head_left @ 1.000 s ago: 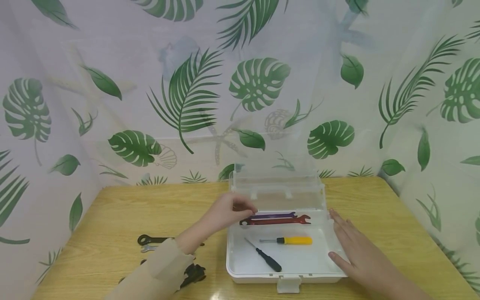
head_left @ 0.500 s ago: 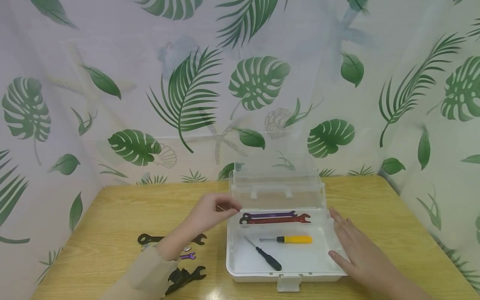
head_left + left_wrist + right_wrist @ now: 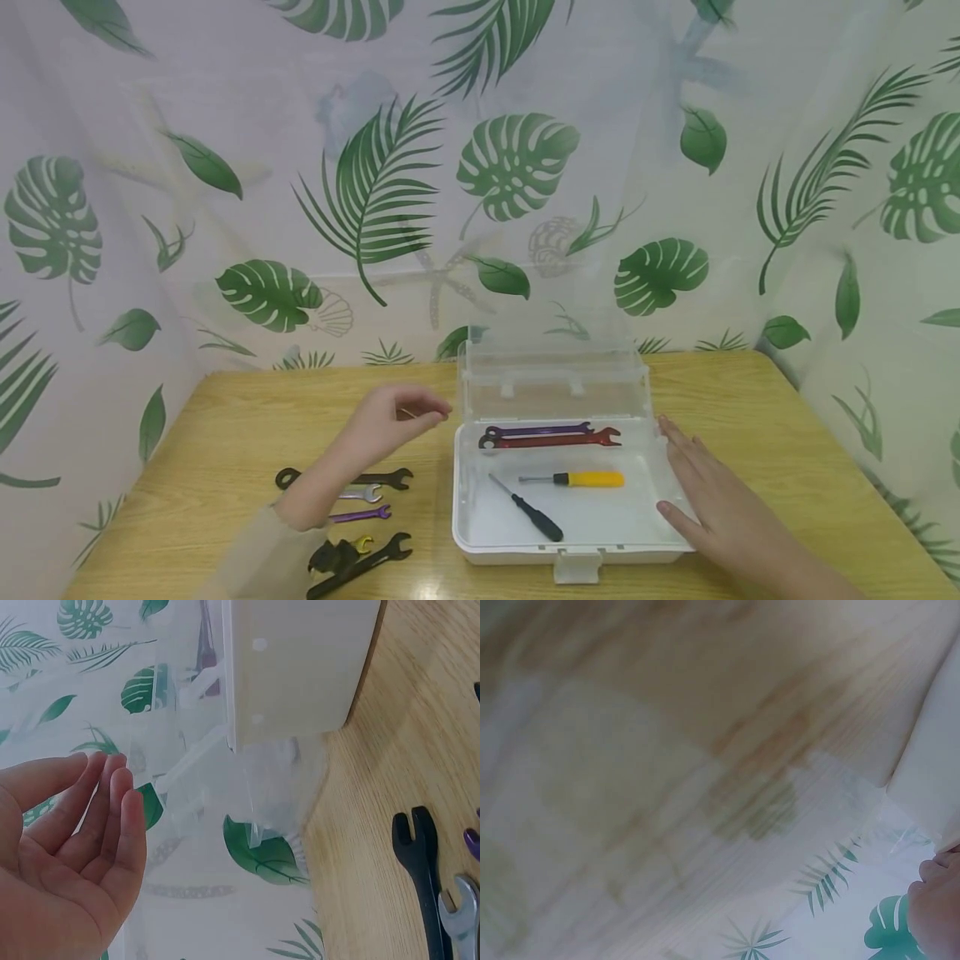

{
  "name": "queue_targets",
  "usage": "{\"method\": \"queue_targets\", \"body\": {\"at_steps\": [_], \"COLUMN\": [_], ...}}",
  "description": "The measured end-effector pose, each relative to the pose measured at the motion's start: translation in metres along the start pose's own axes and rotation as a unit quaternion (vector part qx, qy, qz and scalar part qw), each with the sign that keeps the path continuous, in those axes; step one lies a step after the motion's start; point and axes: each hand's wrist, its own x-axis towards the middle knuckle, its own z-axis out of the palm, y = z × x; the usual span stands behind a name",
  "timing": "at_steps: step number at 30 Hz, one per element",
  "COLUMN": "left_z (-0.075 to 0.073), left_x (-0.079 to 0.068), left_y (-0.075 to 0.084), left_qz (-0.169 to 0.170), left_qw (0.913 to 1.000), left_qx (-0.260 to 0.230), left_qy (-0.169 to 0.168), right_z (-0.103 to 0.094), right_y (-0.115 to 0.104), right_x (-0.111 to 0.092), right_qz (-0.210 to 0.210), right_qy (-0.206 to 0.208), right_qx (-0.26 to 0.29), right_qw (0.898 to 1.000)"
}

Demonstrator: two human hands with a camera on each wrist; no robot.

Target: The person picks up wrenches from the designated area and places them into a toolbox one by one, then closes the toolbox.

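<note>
My left hand (image 3: 386,425) hovers just left of the white toolbox (image 3: 577,557), and the left wrist view shows its fingers loosely bent with nothing between them. With fingers extended, my right hand (image 3: 720,508) rests against the toolbox's right side. Inside the toolbox, a purple wrench (image 3: 543,431) lies behind a red wrench (image 3: 570,440). In front of them are a yellow-handled screwdriver (image 3: 596,479) and a black-handled screwdriver (image 3: 540,521). Below my left forearm are a black wrench (image 3: 390,478), a silver wrench (image 3: 363,493) and another purple wrench (image 3: 363,514), each partly covered by the arm.
The toolbox's clear lid (image 3: 555,392) stands raised at the back. Near the front left lie a larger black wrench (image 3: 367,567), a small yellow wrench (image 3: 363,544) and a dark lumpy object (image 3: 333,557) of unclear kind. A leaf-patterned cloth (image 3: 480,208) surrounds the wooden table (image 3: 247,417).
My left hand has drawn leftward from over the toolbox, exposing the left ends of the red and purple wrenches and more tools on the table. My right hand has stayed in place.
</note>
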Motion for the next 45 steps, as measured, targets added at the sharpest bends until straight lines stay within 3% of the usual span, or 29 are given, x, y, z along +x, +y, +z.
{"method": "queue_targets", "body": {"at_steps": [11, 17, 24, 31, 39, 45], "left_z": [-0.016, -0.021, -0.026, -0.031, -0.031, -0.030], "left_x": [-0.018, -0.027, -0.040, -0.052, -0.057, -0.058], "left_y": [-0.012, -0.027, -0.046, -0.066, -0.087, -0.100], "left_qz": [-0.037, -0.051, -0.101, -0.131, -0.163, -0.178], "left_qw": [0.9990, 0.9983, 0.9933, 0.9885, 0.9826, 0.9809], "left_qx": [-0.022, -0.018, -0.037, -0.044, -0.043, -0.010], "left_qy": [0.014, 0.021, 0.041, 0.061, 0.078, 0.079], "right_z": [0.002, 0.001, 0.000, 0.003, 0.002, -0.001], "right_y": [0.002, 0.002, 0.001, 0.002, 0.002, 0.000], "right_x": [-0.001, -0.001, 0.002, 0.003, 0.001, 0.001], "right_qz": [-0.006, -0.005, 0.000, -0.018, -0.002, 0.018], "right_qy": [0.007, 0.005, -0.003, 0.022, 0.003, -0.016], "right_qx": [-0.007, -0.007, -0.003, -0.010, 0.000, 0.012], "right_qw": [1.000, 1.000, 1.000, 1.000, 1.000, 1.000]}}
